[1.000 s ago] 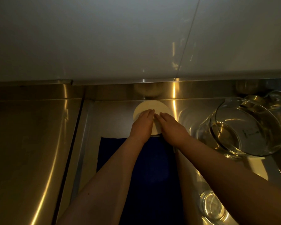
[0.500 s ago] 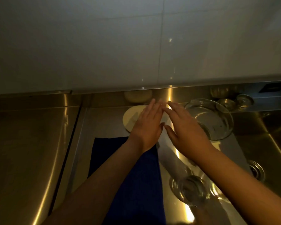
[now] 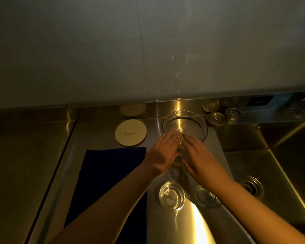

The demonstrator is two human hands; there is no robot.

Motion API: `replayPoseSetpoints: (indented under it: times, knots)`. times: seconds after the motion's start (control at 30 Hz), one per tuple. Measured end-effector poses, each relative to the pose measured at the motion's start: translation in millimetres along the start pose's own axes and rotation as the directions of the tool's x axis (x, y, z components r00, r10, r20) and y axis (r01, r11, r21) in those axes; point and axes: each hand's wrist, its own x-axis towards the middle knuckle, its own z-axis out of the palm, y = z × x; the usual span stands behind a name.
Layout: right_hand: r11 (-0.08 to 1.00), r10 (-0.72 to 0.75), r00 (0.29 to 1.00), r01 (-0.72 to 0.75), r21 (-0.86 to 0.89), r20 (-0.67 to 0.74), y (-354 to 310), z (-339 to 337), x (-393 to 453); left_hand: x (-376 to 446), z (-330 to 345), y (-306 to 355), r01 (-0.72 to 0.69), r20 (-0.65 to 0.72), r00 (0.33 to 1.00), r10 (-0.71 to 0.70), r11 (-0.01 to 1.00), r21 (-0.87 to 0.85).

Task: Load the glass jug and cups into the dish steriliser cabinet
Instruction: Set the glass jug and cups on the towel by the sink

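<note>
The glass jug (image 3: 185,126) stands upright near the back edge of the steel worktop (image 3: 209,222), its spout toward the wall. The left hand (image 3: 163,153) and right hand (image 3: 199,160) lie against its near side, one to each flank, fingers straight and close together; whether they grip the glass cannot be told. Two glass cups (image 3: 172,195) (image 3: 205,196) stand side by side nearer the front edge, between the forearms. A round cream lid (image 3: 130,132) lies left of the jug; a blue cloth (image 3: 111,180) covers the worktop's left part. A sink (image 3: 278,166) adjoins the right edge.
</note>
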Motion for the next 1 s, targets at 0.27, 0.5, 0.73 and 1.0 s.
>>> replayPoseSetpoints:
  times: [0.27, 0.5, 0.73, 1.0]
  knots:
    - [0.998, -0.047, 0.998, 0.048, 0.035, -0.034, 14, 9, -5, 5, 6, 9, 0.119, 0.016, 0.993, -0.12, 0.991, 0.057]
    - [0.994, -0.082, 0.997, 0.082, -0.078, 0.01, 13, 12, -2, 6, 9, 16, 0.12, -0.099, 0.989, -0.106, 0.983, 0.141]
    - [0.968, -0.183, 0.983, 0.18, -0.172, 0.002, 20, 4, 0, 4, 3, 14, 0.01, -0.158, 0.987, 0.016, 0.986, 0.166]
    - [0.946, -0.238, 0.97, 0.241, -0.216, 0.042, 13, -9, 3, -2, -7, 14, 0.168, 0.058, 0.982, -0.18, 0.973, 0.159]
